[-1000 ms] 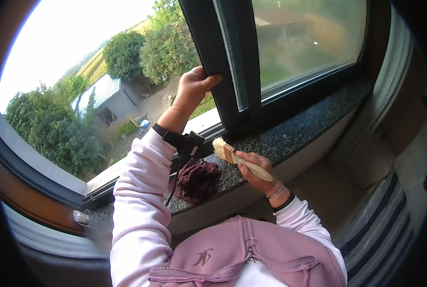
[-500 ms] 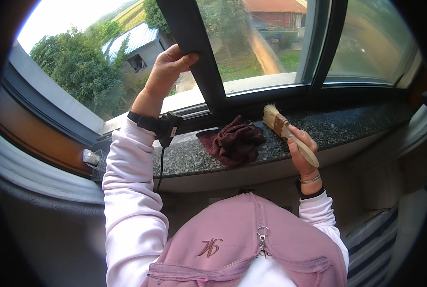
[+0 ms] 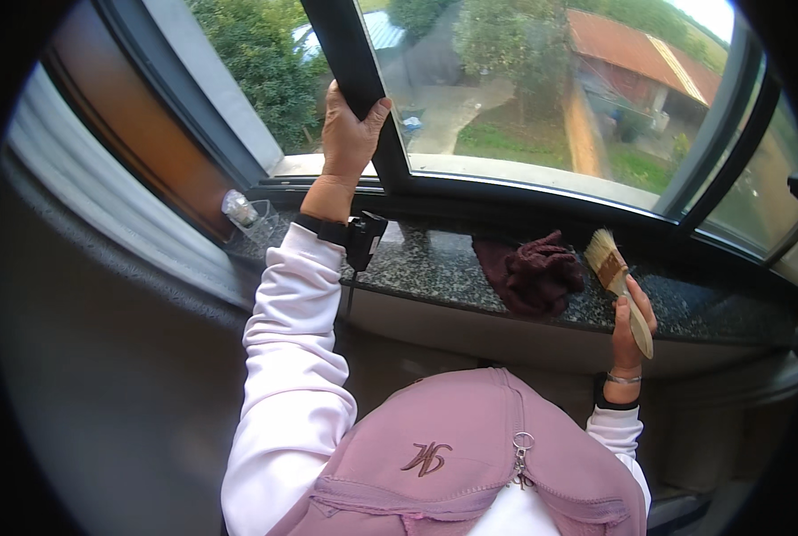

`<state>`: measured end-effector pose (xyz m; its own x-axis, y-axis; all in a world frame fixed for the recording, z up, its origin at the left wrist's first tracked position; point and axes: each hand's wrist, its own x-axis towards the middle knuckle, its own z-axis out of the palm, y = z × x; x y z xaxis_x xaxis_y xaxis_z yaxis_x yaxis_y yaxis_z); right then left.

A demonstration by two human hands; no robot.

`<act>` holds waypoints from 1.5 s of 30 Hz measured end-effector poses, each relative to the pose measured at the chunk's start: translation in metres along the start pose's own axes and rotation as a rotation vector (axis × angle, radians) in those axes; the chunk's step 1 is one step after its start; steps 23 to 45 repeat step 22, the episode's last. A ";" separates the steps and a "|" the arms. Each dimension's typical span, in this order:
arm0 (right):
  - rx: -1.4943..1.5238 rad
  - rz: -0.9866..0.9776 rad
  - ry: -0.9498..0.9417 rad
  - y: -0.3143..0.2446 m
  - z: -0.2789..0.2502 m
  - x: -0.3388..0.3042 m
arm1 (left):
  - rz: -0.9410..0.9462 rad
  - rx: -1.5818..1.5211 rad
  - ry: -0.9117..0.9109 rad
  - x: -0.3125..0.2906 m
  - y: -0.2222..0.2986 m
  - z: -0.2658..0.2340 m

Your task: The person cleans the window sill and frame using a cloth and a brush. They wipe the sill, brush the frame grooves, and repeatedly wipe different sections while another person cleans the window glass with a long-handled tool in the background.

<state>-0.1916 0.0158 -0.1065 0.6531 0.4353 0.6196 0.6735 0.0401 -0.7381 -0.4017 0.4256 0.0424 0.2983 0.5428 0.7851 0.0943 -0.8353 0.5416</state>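
My left hand (image 3: 350, 138) is closed round the dark upright edge of a sliding window sash (image 3: 352, 62), its thumb on the near side. A flat paintbrush (image 3: 611, 264) with pale bristles and a wooden handle is in my right hand (image 3: 635, 326), fingers wrapped on the handle. Its bristles point up and away, toward the window track. Just left of the brush, a crumpled dark maroon cloth (image 3: 537, 277) lies on the speckled stone windowsill (image 3: 426, 268), touched by neither hand.
A clear cup (image 3: 260, 221) with something whitish at it stands at the sill's left end. Beside it are a brown panel (image 3: 140, 129) and a pale curtain (image 3: 82, 192). A black device (image 3: 363, 241) with a cable is on my left wrist. Trees and a red-roofed building (image 3: 635, 54) show outside.
The sash has slid left with my left hand on it, narrowing the opening at the left. My view has shifted left. The brush stays in my right hand beside the cloth.
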 end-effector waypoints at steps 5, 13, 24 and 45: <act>-0.003 0.005 -0.030 0.006 -0.003 -0.002 | 0.131 0.498 0.351 -0.007 -0.019 -0.026; 0.007 -0.012 -0.055 0.013 -0.005 -0.003 | 0.008 0.785 0.393 0.004 -0.032 -0.069; 0.022 0.041 -0.019 0.013 -0.002 -0.005 | -0.351 0.914 0.414 0.021 -0.053 -0.103; 0.022 0.041 -0.019 0.013 -0.002 -0.005 | -0.351 0.914 0.414 0.021 -0.053 -0.103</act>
